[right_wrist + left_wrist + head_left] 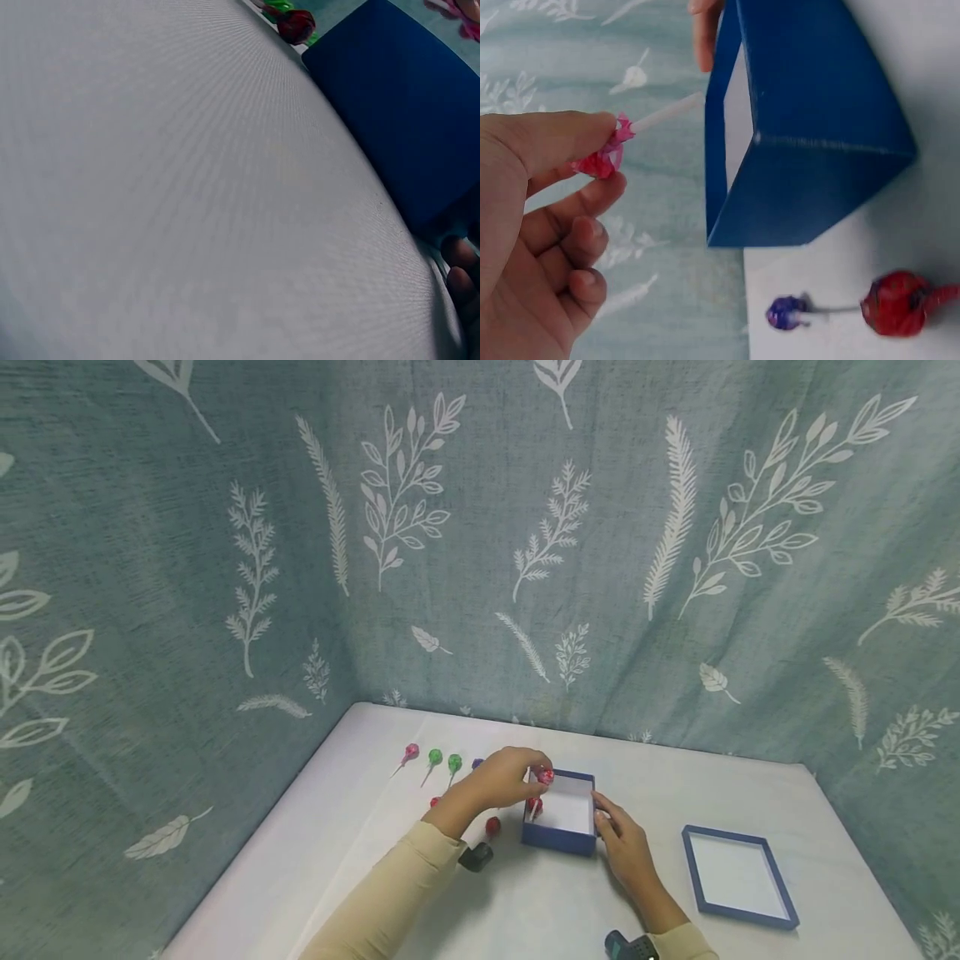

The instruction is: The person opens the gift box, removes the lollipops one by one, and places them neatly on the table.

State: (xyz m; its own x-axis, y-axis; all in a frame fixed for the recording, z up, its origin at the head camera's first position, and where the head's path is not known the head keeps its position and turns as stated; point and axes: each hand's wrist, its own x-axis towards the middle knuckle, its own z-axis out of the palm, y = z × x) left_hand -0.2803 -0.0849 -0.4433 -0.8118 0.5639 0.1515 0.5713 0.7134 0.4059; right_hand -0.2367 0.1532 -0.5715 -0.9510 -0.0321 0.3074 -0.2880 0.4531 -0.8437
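In the head view my left hand (512,778) is over the left side of an open blue box (558,839). Its thumb and fingers pinch a pink-and-red wrapped lollipop (600,159), whose white stick points toward the box rim in the left wrist view. Another red lollipop (535,807) lies inside the box against its left wall. My right hand (624,843) holds the box at its right side, fingertips at the rim and wall. Only a few of its fingers (459,279) show by the box corner in the right wrist view.
Left of the box lie a pink lollipop (411,750), green lollipops (435,757), a purple lollipop (786,313) and red lollipops (492,827). To the right is a blue-rimmed lid (738,875), white inside. A patterned curtain (480,543) hangs behind the white table (360,827).
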